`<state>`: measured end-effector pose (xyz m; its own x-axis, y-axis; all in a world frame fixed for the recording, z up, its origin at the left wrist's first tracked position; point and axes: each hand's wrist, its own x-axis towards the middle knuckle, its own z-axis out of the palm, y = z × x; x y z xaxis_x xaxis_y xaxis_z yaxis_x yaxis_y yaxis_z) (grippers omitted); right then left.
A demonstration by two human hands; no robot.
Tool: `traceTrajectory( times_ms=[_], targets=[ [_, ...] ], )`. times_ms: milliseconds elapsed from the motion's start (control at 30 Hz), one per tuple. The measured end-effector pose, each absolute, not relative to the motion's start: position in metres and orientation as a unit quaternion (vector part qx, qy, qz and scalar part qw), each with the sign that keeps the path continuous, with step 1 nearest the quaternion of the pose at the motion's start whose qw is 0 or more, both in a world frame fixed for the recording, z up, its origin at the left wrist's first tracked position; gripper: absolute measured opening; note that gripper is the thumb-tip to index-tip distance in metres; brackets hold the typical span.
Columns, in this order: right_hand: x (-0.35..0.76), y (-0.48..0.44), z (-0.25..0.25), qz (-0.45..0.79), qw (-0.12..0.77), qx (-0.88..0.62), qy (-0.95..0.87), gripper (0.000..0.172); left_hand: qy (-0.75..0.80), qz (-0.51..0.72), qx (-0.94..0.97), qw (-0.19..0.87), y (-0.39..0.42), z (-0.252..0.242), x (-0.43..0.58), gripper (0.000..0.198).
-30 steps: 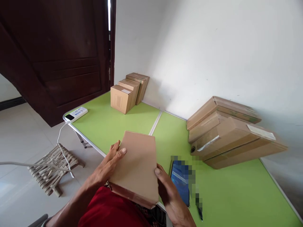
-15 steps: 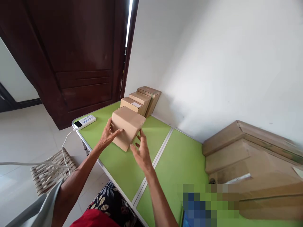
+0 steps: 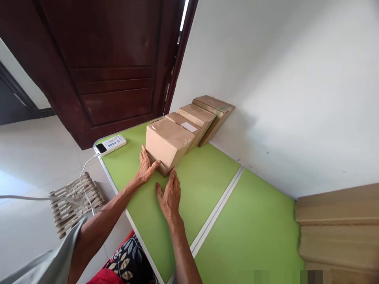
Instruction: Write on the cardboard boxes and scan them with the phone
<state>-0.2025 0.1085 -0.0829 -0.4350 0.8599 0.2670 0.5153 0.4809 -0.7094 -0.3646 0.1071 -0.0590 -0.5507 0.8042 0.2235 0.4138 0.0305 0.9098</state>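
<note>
A small brown cardboard box [image 3: 162, 146] stands on the green folding table [image 3: 204, 179], at the near end of a row of other boxes. My left hand [image 3: 146, 169] holds its lower left corner, fingers along the side and thumb across the front face. At the lower right corner, my right hand [image 3: 171, 194] has its fingers stretched out, the tips at the box edge and the thumb apart. Directly behind stands a box with a white label [image 3: 189, 126]. Farther back, another box [image 3: 197, 113] and a taller one [image 3: 213, 103] lean toward the wall.
A white device with a dark screen [image 3: 111, 145] lies at the table's left corner, its cable hanging over the edge. Below is a woven stool [image 3: 75, 201]. Stacked cardboard [image 3: 337, 225] stands at the right. A dark wooden door [image 3: 115, 75] and white wall [image 3: 284, 94] border the table.
The box has gone from being held tilted above the table to standing against the row. My right hand has moved down to its lower corner. The view has swung left.
</note>
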Motion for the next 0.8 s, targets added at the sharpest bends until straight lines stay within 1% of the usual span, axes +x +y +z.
traceTrajectory(
  times_ms=[200,433,533,600,633,667,733,767,800],
  targets=[
    [-0.208,0.121,-0.07,0.273,0.293,-0.443,-0.802,0.082,0.717,0.51,0.45,0.152,0.125,-0.065,-0.362,0.101],
    [-0.208,0.122,-0.056,0.322,0.261,-0.437,-0.798,0.084,0.735,0.499,0.446,0.11,0.125,-0.061,-0.365,0.093],
    [-0.187,0.11,-0.032,0.347,0.243,-0.425,-0.8,0.077,0.741,0.498,0.44,0.097,0.123,-0.054,-0.366,0.092],
    [-0.153,0.097,-0.001,0.341,0.257,-0.42,-0.801,0.072,0.745,0.498,0.435,0.088,0.122,-0.05,-0.367,0.091],
    [-0.129,0.09,0.018,0.325,0.277,-0.424,-0.799,0.072,0.747,0.499,0.432,0.083,0.122,-0.048,-0.369,0.089],
    [-0.102,0.083,0.039,0.275,0.332,-0.414,-0.801,0.068,0.748,0.5,0.43,0.077,0.122,-0.046,-0.37,0.088],
    [-0.039,0.073,0.082,0.111,0.435,-0.456,-0.769,0.06,0.748,0.5,0.431,0.067,0.121,-0.044,-0.372,0.089],
    [-0.006,0.07,0.1,0.018,0.462,-0.504,-0.73,0.061,0.747,0.499,0.435,0.058,0.119,-0.043,-0.371,0.09],
    [0.026,0.07,0.114,-0.073,0.467,-0.555,-0.684,0.066,0.746,0.499,0.438,0.046,0.115,-0.042,-0.369,0.091]
  ],
)
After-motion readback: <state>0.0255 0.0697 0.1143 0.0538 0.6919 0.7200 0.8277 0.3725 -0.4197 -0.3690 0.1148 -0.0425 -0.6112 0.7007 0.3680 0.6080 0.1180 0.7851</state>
